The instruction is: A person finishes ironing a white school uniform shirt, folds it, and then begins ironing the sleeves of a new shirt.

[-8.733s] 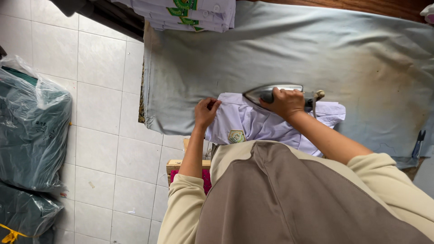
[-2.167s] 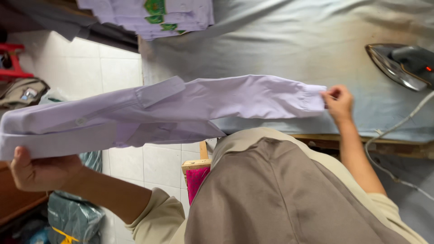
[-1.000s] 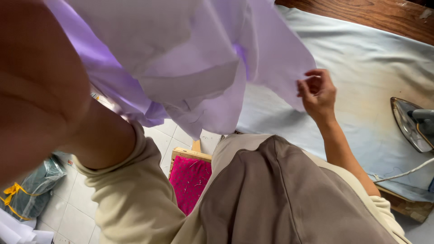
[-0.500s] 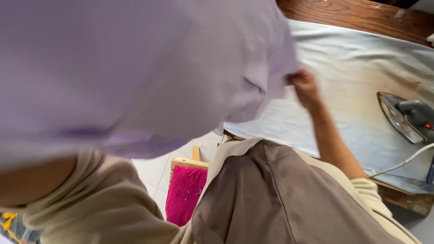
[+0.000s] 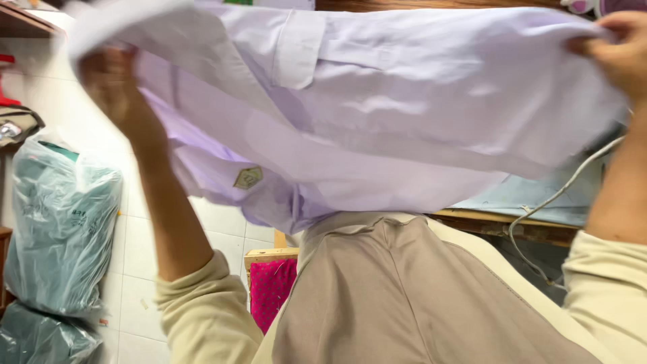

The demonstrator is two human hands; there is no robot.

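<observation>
Across the top of the view, a pale purple shirt (image 5: 377, 114) is hanging spread wide in the air, a small badge (image 5: 248, 178) showing on its lower fold. Left hand (image 5: 114, 84) is gripping the shirt's left edge; right hand (image 5: 617, 50) is pinching its right edge. Below the shirt, a white cord (image 5: 552, 199) is trailing over a wooden table edge (image 5: 499, 219). Left of the shirt, teal plastic bags (image 5: 60, 236) are sitting on white floor tiles (image 5: 135, 269).

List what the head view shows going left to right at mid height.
Teal plastic bag → left hand → lilac shirt with its sewn badge → white cord → right hand.
</observation>
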